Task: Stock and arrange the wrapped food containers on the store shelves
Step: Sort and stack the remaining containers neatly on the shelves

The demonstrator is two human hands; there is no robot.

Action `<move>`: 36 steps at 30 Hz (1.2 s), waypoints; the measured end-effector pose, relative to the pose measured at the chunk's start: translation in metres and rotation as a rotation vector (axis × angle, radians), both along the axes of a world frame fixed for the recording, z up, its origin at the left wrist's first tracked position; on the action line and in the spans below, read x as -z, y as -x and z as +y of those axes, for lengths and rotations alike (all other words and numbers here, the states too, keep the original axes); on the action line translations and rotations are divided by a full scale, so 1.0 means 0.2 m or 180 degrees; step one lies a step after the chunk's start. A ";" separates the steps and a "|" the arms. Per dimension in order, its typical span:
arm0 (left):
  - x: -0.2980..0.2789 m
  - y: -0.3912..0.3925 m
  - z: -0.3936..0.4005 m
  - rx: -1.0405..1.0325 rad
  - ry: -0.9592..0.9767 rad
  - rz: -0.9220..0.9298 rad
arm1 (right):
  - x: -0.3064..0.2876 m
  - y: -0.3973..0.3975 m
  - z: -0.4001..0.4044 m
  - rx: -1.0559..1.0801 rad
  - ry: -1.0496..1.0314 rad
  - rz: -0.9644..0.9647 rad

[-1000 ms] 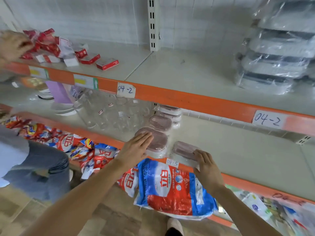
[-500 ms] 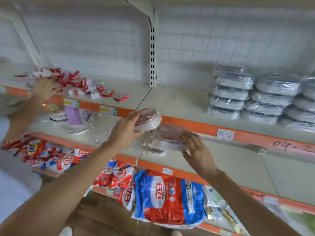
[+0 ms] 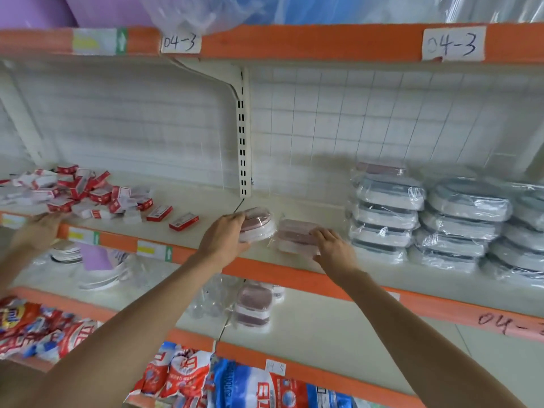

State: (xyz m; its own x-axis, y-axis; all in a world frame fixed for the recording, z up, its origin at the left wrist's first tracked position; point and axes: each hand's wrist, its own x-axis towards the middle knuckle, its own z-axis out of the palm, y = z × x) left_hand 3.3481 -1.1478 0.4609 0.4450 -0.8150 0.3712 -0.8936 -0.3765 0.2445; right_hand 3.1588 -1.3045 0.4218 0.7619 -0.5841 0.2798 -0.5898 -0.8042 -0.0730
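My left hand [image 3: 221,237] grips a round pink-lidded wrapped container [image 3: 256,224], tilted, at the front of the middle shelf [image 3: 294,273]. Beside it my right hand [image 3: 334,248] holds a rectangular pink-lidded wrapped container [image 3: 294,235] that rests on the same shelf. To their right stand stacks of grey wrapped containers [image 3: 385,213]. More pink-lidded containers [image 3: 253,304] stay stacked on the shelf below.
Small red and white boxes [image 3: 88,192] lie scattered on the middle shelf's left, where another person's hand [image 3: 44,228] reaches. Plates [image 3: 66,253] and clear glassware sit on the lower shelf. Detergent bags [image 3: 250,384] fill the bottom shelf. An upright post [image 3: 243,136] divides the back wall.
Both hands have lifted the two pink-lidded containers from the lower shelf up onto the middle shelf, next to the grey stacks. The view has tilted upward.
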 end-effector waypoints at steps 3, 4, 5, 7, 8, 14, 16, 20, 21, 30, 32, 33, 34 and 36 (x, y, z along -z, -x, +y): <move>0.04 -0.05 -0.12 -0.0080 -0.0234 -0.0080 | 0.02 -0.09 -0.11 0.0000 -0.0044 0.0214; 0.06 -0.08 -0.16 -0.0129 -0.0323 -0.0126 | 0.03 -0.12 -0.15 -0.0019 -0.0091 0.0233; 0.07 -0.10 -0.20 -0.0193 -0.0409 -0.0190 | 0.02 -0.15 -0.19 -0.0037 -0.0148 0.0259; 0.08 -0.14 -0.26 -0.0316 -0.0544 -0.0292 | 0.01 -0.20 -0.26 -0.0039 -0.0246 0.0346; 0.09 -0.16 -0.28 -0.0346 -0.0557 -0.0322 | 0.00 -0.22 -0.30 -0.0005 -0.0280 0.0400; 0.02 -0.26 -0.42 -0.0149 -0.0084 -0.0510 | -0.05 -0.35 -0.46 0.0109 -0.0726 0.0375; -0.01 -0.28 -0.51 -0.0034 0.0059 -0.0541 | -0.07 -0.38 -0.47 0.0050 -0.0881 0.0398; -0.03 -0.25 -0.73 0.0272 -0.0072 -0.0744 | -0.18 -0.44 -0.49 0.0312 -0.1291 0.0201; -0.02 -0.25 -0.79 0.0339 -0.0149 -0.0839 | -0.23 -0.45 -0.49 0.0394 -0.1279 0.0010; 0.01 -0.27 -1.03 0.1450 -0.0305 -0.0291 | -0.40 -0.45 -0.56 0.0450 -0.0812 -0.0118; 0.00 -0.37 -1.01 0.1375 -0.0180 0.0060 | -0.38 -0.46 -0.58 0.0339 -0.0956 0.0165; 0.00 -0.42 -1.00 0.1306 -0.0195 0.0333 | -0.36 -0.47 -0.58 0.0315 -0.1023 0.0297; 0.00 -0.47 -0.99 0.1266 -0.0226 0.0649 | -0.34 -0.47 -0.58 0.0286 -0.1032 0.0394; 0.01 -0.51 -0.98 0.1284 -0.0255 0.1305 | -0.30 -0.48 -0.58 0.0233 -0.0879 0.0419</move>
State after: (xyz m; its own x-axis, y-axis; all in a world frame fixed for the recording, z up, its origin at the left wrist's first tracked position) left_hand 3.4511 -1.3436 0.4584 0.1877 -0.9684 0.1641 -0.8085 -0.0575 0.5857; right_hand 3.2558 -1.4203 0.4821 0.7343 -0.6789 0.0045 -0.6642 -0.7198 -0.2019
